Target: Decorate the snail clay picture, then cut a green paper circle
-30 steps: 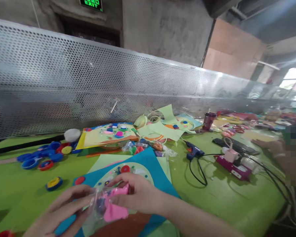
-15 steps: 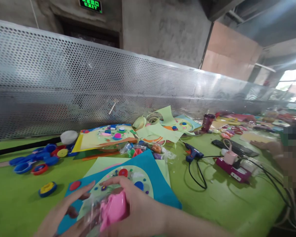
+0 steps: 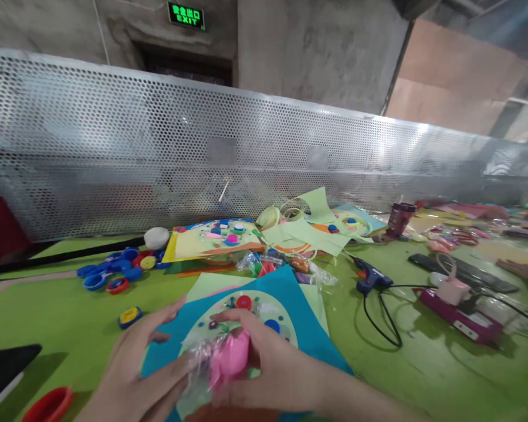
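Observation:
A lump of pink modelling clay (image 3: 231, 358) in a crinkled clear plastic wrapper (image 3: 198, 366) is between my hands, above the blue craft sheet. My right hand (image 3: 275, 366) curls around the clay, thumb and fingers closed on it. My left hand (image 3: 143, 363) has its upper fingers apart, and its lower fingers grip the wrapper's left side. Beneath lies the blue sheet (image 3: 319, 346) with a pale round panel (image 3: 286, 310) carrying a red disc (image 3: 243, 302), a blue disc (image 3: 271, 327) and small clay bits. My hands hide its lower left part.
Blue and red clay tubs (image 3: 110, 271) lie left, with a blue-yellow one (image 3: 129, 317) nearer. A glue gun (image 3: 372, 275), purple power strip (image 3: 462, 316) and cords lie right. Decorated sheets (image 3: 211, 237) and a cup (image 3: 400, 218) stand before a perforated metal screen (image 3: 264, 135). Another person's hand (image 3: 521, 269) rests far right.
The view has swung left, so everything sits further right in the picture; a red ring and a dark flat object show at lower left. Both hands stay at the clay and wrapper.

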A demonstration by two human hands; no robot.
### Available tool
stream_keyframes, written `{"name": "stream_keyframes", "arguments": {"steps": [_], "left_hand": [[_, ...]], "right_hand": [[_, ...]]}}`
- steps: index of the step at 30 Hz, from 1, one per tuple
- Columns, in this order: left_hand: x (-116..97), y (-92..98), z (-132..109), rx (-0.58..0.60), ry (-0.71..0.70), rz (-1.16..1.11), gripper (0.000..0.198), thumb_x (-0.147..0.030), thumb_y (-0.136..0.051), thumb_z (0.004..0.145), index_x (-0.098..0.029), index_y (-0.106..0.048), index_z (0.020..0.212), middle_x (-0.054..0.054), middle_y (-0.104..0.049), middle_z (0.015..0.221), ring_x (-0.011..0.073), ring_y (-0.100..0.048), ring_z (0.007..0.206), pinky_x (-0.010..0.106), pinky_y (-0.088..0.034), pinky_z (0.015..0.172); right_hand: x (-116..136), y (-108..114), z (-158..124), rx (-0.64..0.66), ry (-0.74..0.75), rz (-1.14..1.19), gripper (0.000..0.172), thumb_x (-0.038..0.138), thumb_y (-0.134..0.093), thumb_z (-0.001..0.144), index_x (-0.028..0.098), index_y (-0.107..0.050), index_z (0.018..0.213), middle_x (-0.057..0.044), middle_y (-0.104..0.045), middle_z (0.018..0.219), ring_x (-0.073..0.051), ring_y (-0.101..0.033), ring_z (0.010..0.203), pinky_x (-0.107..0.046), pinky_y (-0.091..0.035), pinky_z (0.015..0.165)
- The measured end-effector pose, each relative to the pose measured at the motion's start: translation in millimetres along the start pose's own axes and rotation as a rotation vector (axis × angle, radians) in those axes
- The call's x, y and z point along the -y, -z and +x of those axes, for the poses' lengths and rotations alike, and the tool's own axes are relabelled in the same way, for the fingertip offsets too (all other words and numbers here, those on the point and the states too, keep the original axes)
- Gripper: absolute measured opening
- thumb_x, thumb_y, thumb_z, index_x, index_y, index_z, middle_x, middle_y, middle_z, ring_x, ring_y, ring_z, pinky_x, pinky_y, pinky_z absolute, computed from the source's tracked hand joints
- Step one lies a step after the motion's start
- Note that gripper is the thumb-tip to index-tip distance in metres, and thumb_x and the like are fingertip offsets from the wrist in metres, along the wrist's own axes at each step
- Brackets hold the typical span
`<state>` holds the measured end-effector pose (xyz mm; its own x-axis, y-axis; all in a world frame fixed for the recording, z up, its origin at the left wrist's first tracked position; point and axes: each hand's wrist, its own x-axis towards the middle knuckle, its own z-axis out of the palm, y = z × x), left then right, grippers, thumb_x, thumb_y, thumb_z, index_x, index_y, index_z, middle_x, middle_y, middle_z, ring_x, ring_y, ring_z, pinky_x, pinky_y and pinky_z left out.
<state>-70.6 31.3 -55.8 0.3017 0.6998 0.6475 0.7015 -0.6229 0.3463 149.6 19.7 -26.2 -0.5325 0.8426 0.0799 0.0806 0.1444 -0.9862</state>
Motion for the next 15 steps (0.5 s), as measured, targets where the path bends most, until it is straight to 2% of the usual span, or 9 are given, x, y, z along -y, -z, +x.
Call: {"name": "stream_keyframes", "arguments": {"steps": [2,4,9,12,15], "left_hand": [[-3.7,6.2,1.9,0.002,-0.035,-0.011,0.024,-0.031,-0.054,0.078,-0.046,-0.065,0.094,-0.005,-0.039,0.135,0.0261,-0.049,0.107,0.039,-0.042,0.088],[-8.3,10.6,5.6,0.039,0.003,-0.055,0.017,-0.037,-0.056,0.078,-0.044,-0.068,0.087,-0.004,-0.046,0.128,0.0246,-0.051,0.102,0.034,-0.045,0.084],[-14.2,17.1,10.2,0.105,0.144,-0.223,0.018,-0.046,-0.058,0.073,-0.036,-0.07,0.063,-0.002,-0.056,0.118,0.0252,-0.053,0.101,0.031,-0.045,0.082],[-9.7,19.0,5.7,0.104,0.14,-0.27,0.012,-0.039,-0.06,0.073,-0.037,-0.071,0.069,-0.003,-0.055,0.122,0.023,-0.056,0.097,0.029,-0.047,0.08],[-4.5,17.7,1.3,0.089,0.128,-0.312,0.014,-0.038,-0.059,0.076,-0.041,-0.071,0.082,-0.004,-0.052,0.129,0.0225,-0.055,0.104,0.028,-0.049,0.081]], "right_hand": [[0.8,-1.1,0.5,-0.004,-0.032,0.036,0.064,0.019,-0.071,0.067,0.025,-0.041,0.123,-0.002,-0.058,0.093,-0.015,-0.058,0.075,-0.029,-0.049,0.069],[1.8,-2.5,0.1,0.016,-0.066,0.073,0.062,0.019,-0.07,0.068,0.024,-0.04,0.122,-0.001,-0.057,0.088,-0.014,-0.057,0.07,-0.028,-0.049,0.066],[4.0,-4.1,-4.2,0.042,-0.051,-0.018,0.067,0.02,-0.074,0.064,0.026,-0.042,0.123,0.001,-0.055,0.089,-0.014,-0.053,0.075,-0.026,-0.046,0.068],[5.4,-3.2,-5.9,0.059,-0.049,0.01,0.066,0.023,-0.073,0.065,0.026,-0.042,0.123,0.0,-0.056,0.093,-0.014,-0.054,0.079,-0.027,-0.046,0.072],[6.2,-2.8,-6.2,0.055,-0.036,-0.023,0.065,0.025,-0.073,0.066,0.026,-0.042,0.123,-0.002,-0.058,0.099,-0.016,-0.055,0.086,-0.029,-0.045,0.077]]}}
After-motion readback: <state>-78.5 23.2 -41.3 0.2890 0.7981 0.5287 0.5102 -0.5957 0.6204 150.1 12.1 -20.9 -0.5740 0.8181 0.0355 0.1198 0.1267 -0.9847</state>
